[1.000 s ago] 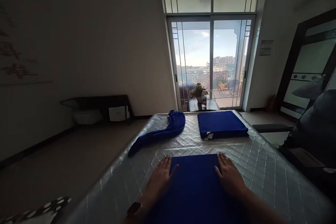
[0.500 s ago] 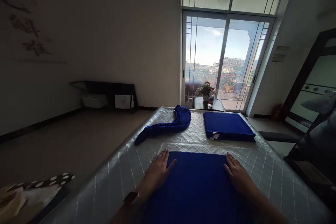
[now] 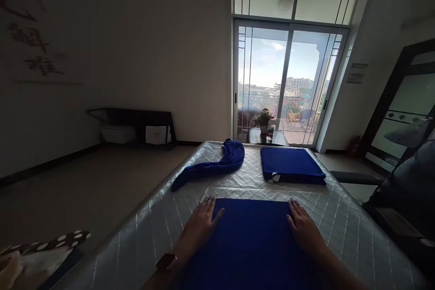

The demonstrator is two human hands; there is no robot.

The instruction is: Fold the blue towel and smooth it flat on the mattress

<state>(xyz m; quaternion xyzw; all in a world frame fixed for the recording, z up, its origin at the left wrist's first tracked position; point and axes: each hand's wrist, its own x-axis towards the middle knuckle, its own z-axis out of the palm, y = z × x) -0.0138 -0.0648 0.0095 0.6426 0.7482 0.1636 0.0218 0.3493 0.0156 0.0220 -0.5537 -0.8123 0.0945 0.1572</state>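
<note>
A flat blue cloth (image 3: 253, 244), folded to a rectangle, lies in front of me on a silvery quilted mattress (image 3: 146, 235). Along its left edge rests my left hand (image 3: 201, 219), fingers stretched out near the far left corner, a watch on the wrist. My right hand (image 3: 304, 223) lies flat at the opposite edge, its fingers extended by the far right corner. Beyond them to the right sits a neatly folded blue cloth (image 3: 292, 163) with a white tag at its front. A crumpled strip of blue cloth (image 3: 217, 165) curves across the mattress at the back left.
Behind the mattress stands a small table (image 3: 253, 137) with a potted plant (image 3: 264, 120) before sliding glass doors. A dark low shelf (image 3: 139, 118) is by the left wall. Dark furniture (image 3: 404, 190) flanks the right side, and a polka-dot item (image 3: 64, 241) is at lower left.
The view has shifted slightly, so everything appears a little lower and further left. Both hands stay flat on the edges of the blue cloth.
</note>
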